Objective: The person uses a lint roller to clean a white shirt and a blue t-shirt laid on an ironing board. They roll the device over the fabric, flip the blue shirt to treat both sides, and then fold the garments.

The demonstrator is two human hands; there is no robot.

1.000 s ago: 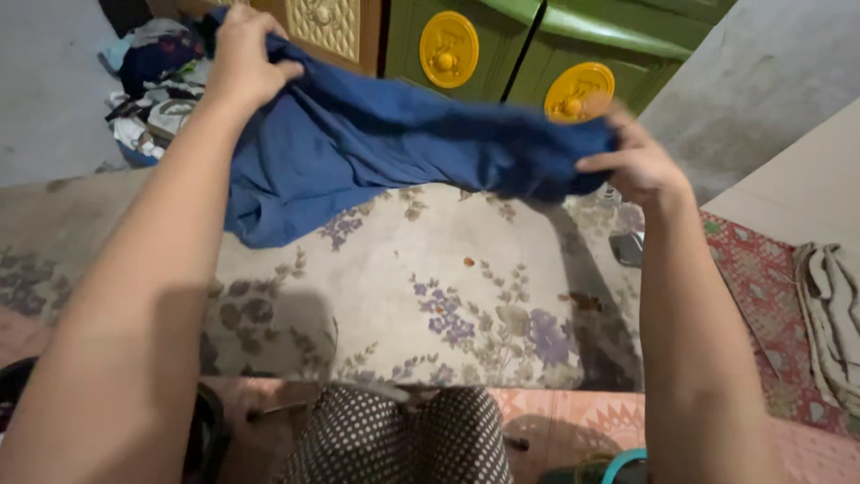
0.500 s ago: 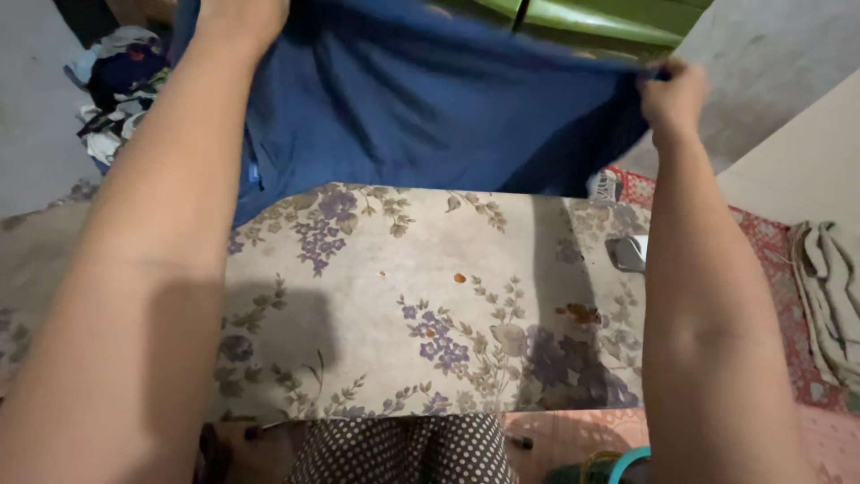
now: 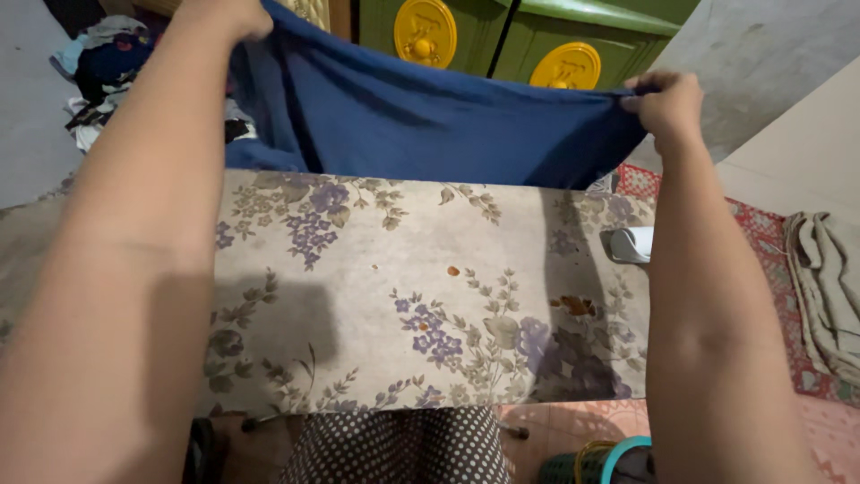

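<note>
Floral board (image 3: pixel 430 305): two hands (image 3: pixel 667 103) grip one blue cloth (image 3: pixel 430 125); left mostly cropped.

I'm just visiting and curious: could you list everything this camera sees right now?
blue cloth: one, dark blue, held stretched above the board's far edge
ironing board: one, beige with purple flowers, across the middle
cabinet: one, green with yellow discs, behind
clothes pile: one, mixed colours, far left
beige cloth: one, folded, on the right
red rug: one, patterned, right floor
left hand: gripping the cloth's left corner
right hand: gripping the cloth's right corner
</note>
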